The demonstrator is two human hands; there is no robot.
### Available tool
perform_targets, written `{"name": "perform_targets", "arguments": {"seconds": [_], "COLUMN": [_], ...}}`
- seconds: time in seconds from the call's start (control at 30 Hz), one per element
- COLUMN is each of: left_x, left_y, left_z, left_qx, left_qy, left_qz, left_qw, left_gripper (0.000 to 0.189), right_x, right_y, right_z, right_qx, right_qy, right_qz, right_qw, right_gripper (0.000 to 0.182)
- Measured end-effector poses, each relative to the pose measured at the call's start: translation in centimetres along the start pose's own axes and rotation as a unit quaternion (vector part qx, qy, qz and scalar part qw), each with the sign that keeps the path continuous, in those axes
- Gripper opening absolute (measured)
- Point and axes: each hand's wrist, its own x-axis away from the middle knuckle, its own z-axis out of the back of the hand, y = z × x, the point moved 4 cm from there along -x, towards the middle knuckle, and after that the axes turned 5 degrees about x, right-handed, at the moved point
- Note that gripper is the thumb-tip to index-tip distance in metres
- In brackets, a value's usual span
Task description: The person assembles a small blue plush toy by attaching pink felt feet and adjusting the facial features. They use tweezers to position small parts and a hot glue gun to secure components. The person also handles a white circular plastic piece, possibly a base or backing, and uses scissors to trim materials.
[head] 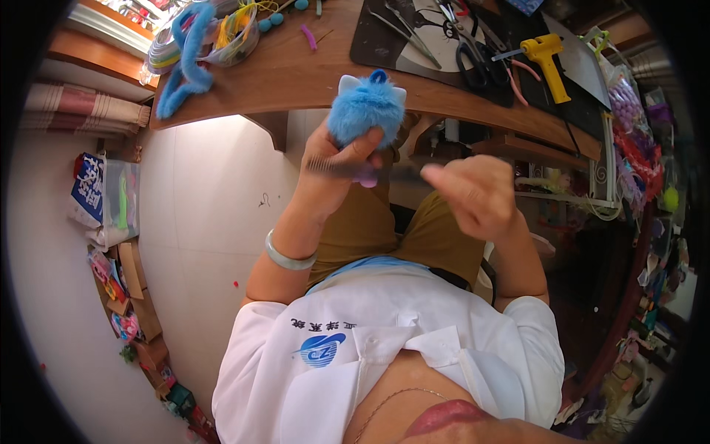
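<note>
My left hand [338, 161] grips a fluffy blue plush head [366, 111] with two white ears and a dark blue loop on top, just in front of the desk edge. A small purple piece [366, 175] shows below that hand's fingers. My right hand [477, 191], to the right and slightly lower, holds a dark comb [338, 166], blurred, whose toothed end lies across the view of my left wrist. Whether the comb touches the purple piece cannot be told.
The wooden desk [299, 83] bears a blue fuzzy strip [191, 61], a tub of yarn [236, 33], tweezers [410, 36], scissors [471, 50], pliers [518, 75] and a yellow glue gun [549, 61]. A plastic bin [122, 200] stands left; bagged craft supplies [632, 111] hang right.
</note>
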Motion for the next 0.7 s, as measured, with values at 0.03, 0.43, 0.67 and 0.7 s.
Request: {"name": "perform_targets", "arguments": {"seconds": [0.03,0.43,0.67,0.7], "left_x": [-0.1,0.5,0.6,0.5], "left_y": [0.0,0.2,-0.3,-0.4], "left_z": [0.0,-0.1,0.2,0.3], "left_qx": [-0.005,-0.034,-0.042,-0.053], "left_qy": [0.004,-0.014,-0.008,-0.009], "left_qz": [-0.014,0.0,0.016,0.019], "left_qw": [1.0,0.999,0.999,0.998], "left_gripper": [0.029,0.024,0.021,0.021], "right_x": [0.0,-1.2,-0.7,-1.1], "right_y": [-0.1,1.7,2.8,2.0], "right_z": [-0.1,1.7,2.1,1.9], "right_qx": [-0.014,0.023,0.037,0.028], "right_qy": [0.003,0.07,0.08,0.054], "right_qz": [-0.002,-0.09,-0.161,-0.114], "right_qw": [1.0,0.993,0.983,0.992], "right_gripper": [0.032,0.026,0.028,0.028]}}
